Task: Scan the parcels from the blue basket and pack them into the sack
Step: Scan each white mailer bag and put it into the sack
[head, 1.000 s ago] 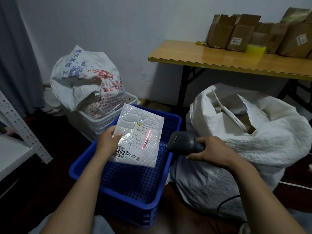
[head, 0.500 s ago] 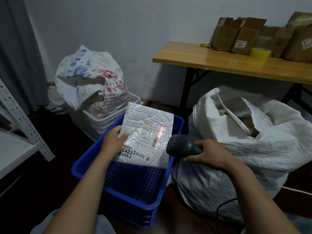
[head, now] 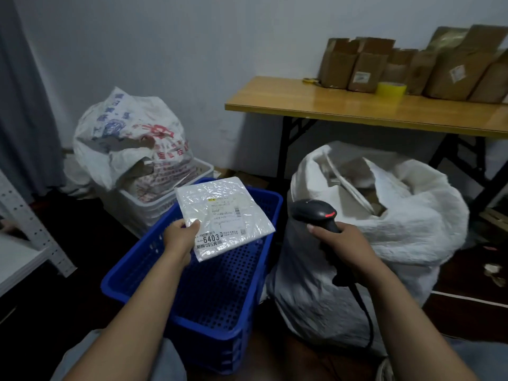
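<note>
Blue basket (head: 132, 273): one, dead centre, perforated walls.
Parcel (head: 225, 215): one white bubble mailer, label up, held over the basket's far end.
Left hand (head: 178, 237): pinching the parcel's near-left corner, thumb on top.
Right hand (head: 338, 243): clamped round one black scanner (head: 313, 213), 3 o'clock of the parcel, not touching it.
Sack (head: 384, 257): one, 3 o'clock of the basket, mouth open, brown and white packages inside.
Printed bag (head: 123, 138): one, in a white crate (head: 154, 210) at 10 o'clock.
Table (head: 357, 108): 1 o'clock, cardboard boxes (head: 365, 70), one yellow tape roll (head: 391, 89).
</note>
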